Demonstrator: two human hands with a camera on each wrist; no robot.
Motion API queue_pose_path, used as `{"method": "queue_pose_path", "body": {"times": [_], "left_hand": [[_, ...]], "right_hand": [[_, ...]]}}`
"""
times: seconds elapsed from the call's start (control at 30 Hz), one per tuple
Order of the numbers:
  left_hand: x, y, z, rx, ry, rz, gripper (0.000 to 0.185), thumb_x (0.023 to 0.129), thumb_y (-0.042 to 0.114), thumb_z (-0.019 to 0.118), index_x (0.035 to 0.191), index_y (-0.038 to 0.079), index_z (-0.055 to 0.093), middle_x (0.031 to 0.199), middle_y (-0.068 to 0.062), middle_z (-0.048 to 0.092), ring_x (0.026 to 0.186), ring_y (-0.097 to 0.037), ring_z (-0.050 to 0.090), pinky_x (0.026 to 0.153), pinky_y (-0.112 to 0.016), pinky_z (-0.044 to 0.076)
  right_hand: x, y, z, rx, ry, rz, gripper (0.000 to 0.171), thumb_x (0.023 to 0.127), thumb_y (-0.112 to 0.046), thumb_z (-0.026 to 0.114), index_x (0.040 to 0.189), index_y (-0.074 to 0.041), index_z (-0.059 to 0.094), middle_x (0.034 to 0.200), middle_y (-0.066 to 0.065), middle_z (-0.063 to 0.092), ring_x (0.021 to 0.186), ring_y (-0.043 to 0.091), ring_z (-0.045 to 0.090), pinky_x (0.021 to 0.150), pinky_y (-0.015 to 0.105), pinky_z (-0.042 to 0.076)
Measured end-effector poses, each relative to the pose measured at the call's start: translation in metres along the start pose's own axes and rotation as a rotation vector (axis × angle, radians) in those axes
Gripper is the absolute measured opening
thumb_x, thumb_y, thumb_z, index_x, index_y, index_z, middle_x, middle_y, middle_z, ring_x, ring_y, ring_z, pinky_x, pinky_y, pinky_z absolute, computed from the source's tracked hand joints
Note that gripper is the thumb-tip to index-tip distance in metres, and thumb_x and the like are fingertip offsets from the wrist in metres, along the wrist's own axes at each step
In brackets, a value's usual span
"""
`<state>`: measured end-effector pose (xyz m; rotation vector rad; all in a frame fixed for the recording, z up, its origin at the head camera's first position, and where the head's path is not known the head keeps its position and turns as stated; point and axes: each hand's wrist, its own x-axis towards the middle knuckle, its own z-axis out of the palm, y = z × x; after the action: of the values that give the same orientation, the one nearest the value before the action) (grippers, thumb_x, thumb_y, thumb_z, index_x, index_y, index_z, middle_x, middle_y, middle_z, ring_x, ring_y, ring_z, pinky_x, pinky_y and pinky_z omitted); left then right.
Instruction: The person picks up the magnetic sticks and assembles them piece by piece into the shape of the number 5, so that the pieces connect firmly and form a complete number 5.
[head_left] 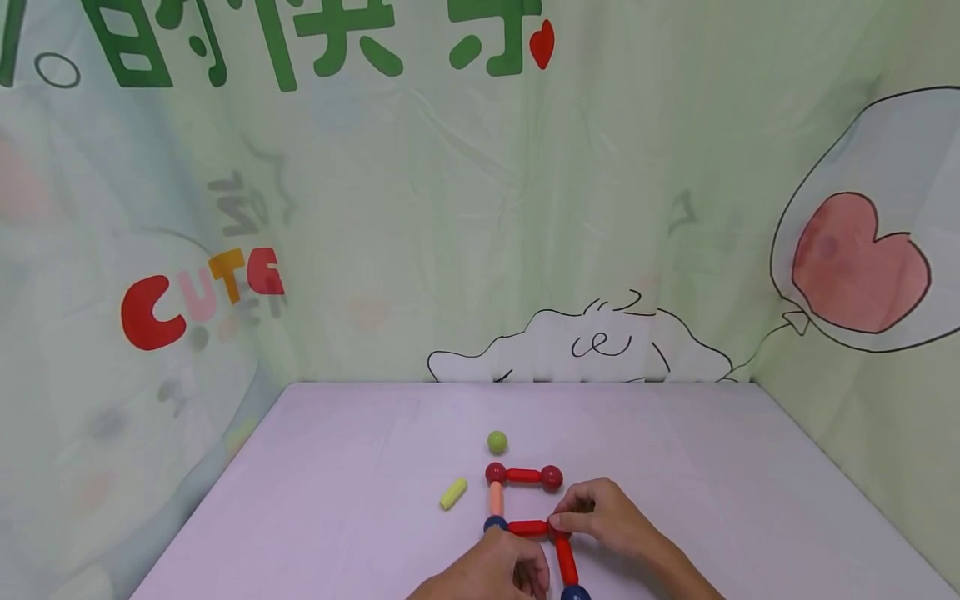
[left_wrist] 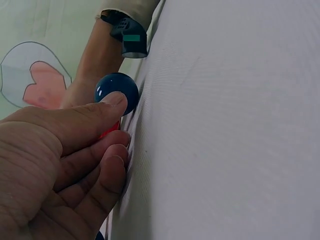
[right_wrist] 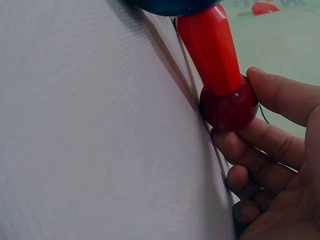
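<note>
On the table lies a joined figure of balls and short rods. My left hand [head_left: 498, 567] pinches a blue ball [left_wrist: 117, 90] at its left side, with the thumb on top in the left wrist view. Opposite, my right hand [head_left: 611, 517] grips a dark red ball [right_wrist: 230, 107] between thumb and fingers. A red rod [head_left: 528, 528] links these two balls. From the right-hand ball another red rod [head_left: 566, 560] runs toward the near edge to a second blue ball [head_left: 575, 593]. A salmon rod [head_left: 497, 498] leads away to a red ball [head_left: 496, 473], joined by a red rod [head_left: 523, 476] to another red ball [head_left: 552, 477].
A loose green ball [head_left: 497, 442] lies beyond the figure, and a yellow rod [head_left: 453, 493] lies to its left. The pale table [head_left: 337, 483] meets printed curtains [head_left: 600, 208] at the back and sides.
</note>
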<state>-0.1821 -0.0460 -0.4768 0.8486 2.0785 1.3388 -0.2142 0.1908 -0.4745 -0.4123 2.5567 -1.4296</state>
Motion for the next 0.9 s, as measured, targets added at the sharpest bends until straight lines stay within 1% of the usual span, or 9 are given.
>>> {"method": "queue_pose_path", "body": {"times": [0.2, 0.3, 0.4, 0.47, 0.57, 0.63, 0.8, 0.9], "left_hand": [[-0.002, 0.001, -0.006, -0.033, -0.001, 0.008, 0.006, 0.089, 0.011, 0.078, 0.094, 0.010, 0.074, 0.076, 0.008, 0.068, 0.069, -0.005, 0.062, 0.068, -0.019, 0.055], [-0.004, 0.002, -0.011, -0.012, 0.023, 0.024, 0.007, 0.088, 0.011, 0.079, 0.092, 0.010, 0.074, 0.075, 0.009, 0.067, 0.068, -0.004, 0.061, 0.067, -0.019, 0.054], [-0.005, 0.004, -0.017, 0.043, 0.061, 0.025, 0.010, 0.085, 0.010, 0.081, 0.089, 0.013, 0.073, 0.073, 0.010, 0.067, 0.067, -0.003, 0.060, 0.065, -0.019, 0.053], [-0.007, 0.006, -0.021, 0.072, 0.088, 0.015, 0.011, 0.084, 0.009, 0.082, 0.087, 0.015, 0.072, 0.072, 0.009, 0.066, 0.066, -0.003, 0.058, 0.064, -0.018, 0.052], [-0.009, 0.009, -0.028, 0.087, 0.135, -0.006, 0.014, 0.083, 0.009, 0.083, 0.087, 0.015, 0.072, 0.074, 0.008, 0.066, 0.066, -0.005, 0.058, 0.064, -0.018, 0.051], [-0.010, 0.010, -0.033, 0.098, 0.166, -0.003, 0.014, 0.082, 0.009, 0.084, 0.087, 0.015, 0.072, 0.075, 0.008, 0.066, 0.066, -0.005, 0.058, 0.065, -0.019, 0.052], [-0.011, 0.006, -0.050, 0.155, 0.247, 0.074, 0.015, 0.081, 0.006, 0.084, 0.085, 0.013, 0.071, 0.075, 0.010, 0.066, 0.067, -0.003, 0.059, 0.066, -0.020, 0.053], [-0.011, 0.003, -0.062, 0.180, 0.299, 0.085, 0.015, 0.081, 0.006, 0.083, 0.083, 0.014, 0.071, 0.075, 0.009, 0.065, 0.067, -0.003, 0.057, 0.064, -0.021, 0.052]], "right_hand": [[0.001, 0.002, 0.001, -0.007, 0.005, 0.000, 0.018, 0.089, -0.025, 0.078, 0.096, -0.008, 0.076, 0.082, 0.001, 0.070, 0.076, 0.020, 0.056, 0.064, 0.026, 0.048], [0.002, 0.003, 0.000, 0.001, 0.000, -0.013, 0.024, 0.089, -0.024, 0.077, 0.106, -0.006, 0.075, 0.082, 0.001, 0.069, 0.076, 0.020, 0.056, 0.064, 0.025, 0.048], [0.003, 0.003, 0.000, 0.017, -0.006, -0.031, 0.037, 0.089, -0.022, 0.076, 0.119, -0.002, 0.070, 0.080, 0.003, 0.067, 0.075, 0.020, 0.057, 0.062, 0.025, 0.047], [0.003, 0.003, 0.000, 0.028, -0.006, -0.031, 0.044, 0.088, -0.022, 0.076, 0.125, -0.001, 0.066, 0.079, 0.003, 0.066, 0.073, 0.019, 0.058, 0.061, 0.025, 0.047], [0.003, 0.002, 0.000, 0.035, 0.000, -0.016, 0.048, 0.088, -0.022, 0.077, 0.129, 0.000, 0.063, 0.079, 0.003, 0.066, 0.073, 0.019, 0.058, 0.061, 0.025, 0.047], [0.003, 0.001, 0.001, 0.034, 0.008, 0.001, 0.050, 0.087, -0.022, 0.077, 0.129, 0.000, 0.062, 0.079, 0.002, 0.066, 0.073, 0.019, 0.058, 0.061, 0.025, 0.048], [0.004, -0.001, 0.003, 0.022, 0.029, 0.037, 0.051, 0.087, -0.022, 0.078, 0.130, 0.000, 0.061, 0.079, 0.002, 0.065, 0.074, 0.020, 0.059, 0.062, 0.027, 0.049], [0.003, -0.003, 0.004, 0.015, 0.034, 0.053, 0.052, 0.087, -0.022, 0.078, 0.131, 0.000, 0.061, 0.079, 0.003, 0.064, 0.074, 0.020, 0.058, 0.063, 0.027, 0.049]]}}
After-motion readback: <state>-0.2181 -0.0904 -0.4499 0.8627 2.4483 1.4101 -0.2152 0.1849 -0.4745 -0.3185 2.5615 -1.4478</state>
